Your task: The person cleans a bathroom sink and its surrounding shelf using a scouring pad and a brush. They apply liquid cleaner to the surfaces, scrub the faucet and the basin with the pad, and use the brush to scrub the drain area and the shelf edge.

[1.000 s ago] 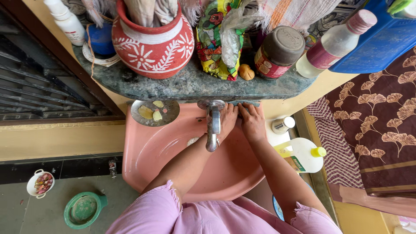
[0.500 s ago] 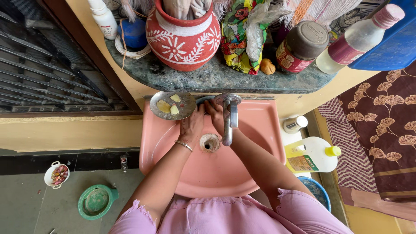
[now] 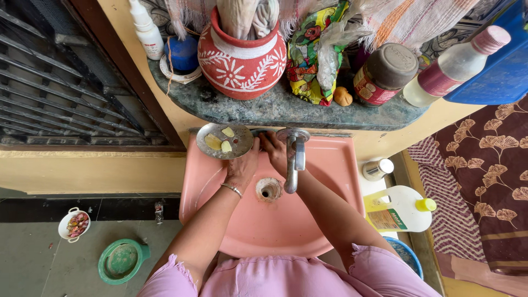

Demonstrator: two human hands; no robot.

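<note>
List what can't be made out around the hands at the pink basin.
Head view:
- Right hand: its fingers are hidden behind the metal tap.
- Whether water runs: too faint to tell.
- Left hand: its fingertips are covered by the round soap dish.
- Pink basin: its near rim is covered by pink sleeves.

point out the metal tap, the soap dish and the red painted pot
metal tap (image 3: 292, 165), head view, on the middle of the downward spout
soap dish (image 3: 240, 138), head view, on the bare metal right of the soap scraps
red painted pot (image 3: 240, 69), head view, on the belly with the white flower pattern
</note>
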